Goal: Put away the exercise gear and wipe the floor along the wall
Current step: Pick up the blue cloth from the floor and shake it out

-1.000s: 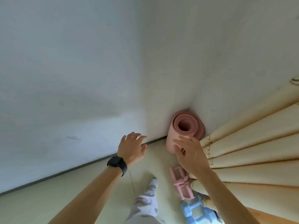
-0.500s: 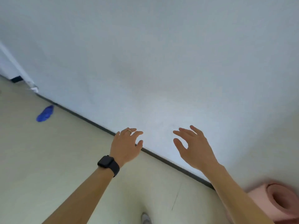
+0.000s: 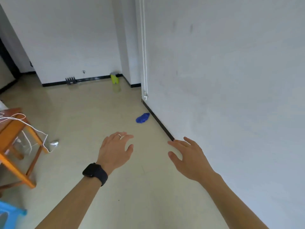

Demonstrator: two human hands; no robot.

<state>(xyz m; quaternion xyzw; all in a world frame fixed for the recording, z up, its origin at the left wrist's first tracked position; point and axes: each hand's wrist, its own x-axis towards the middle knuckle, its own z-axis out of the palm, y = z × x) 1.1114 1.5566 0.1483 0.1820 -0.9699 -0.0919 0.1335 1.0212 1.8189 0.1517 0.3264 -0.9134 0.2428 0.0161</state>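
L hand (image 3: 115,151) and R hand (image 3: 189,157) are hovering mid-frame, both grips spread apart w/ nothing in them. Blue cloth (image 3: 142,117) is lying on floor (image 3: 92,113) just beside wall (image 3: 231,96) baseboard, frame center.

No legible text, label, brand, number or sign found anywhere in view; watch (image 3: 94,172) face dark and blank, small wall fitting (image 3: 83,71) too blurred for reading.

A cloth (image 3: 142,118) lies on the floor (image 3: 92,113) mid-frame, just beside the wall (image 3: 231,80) at right; a worktop (image 3: 11,129) stands at left edge.
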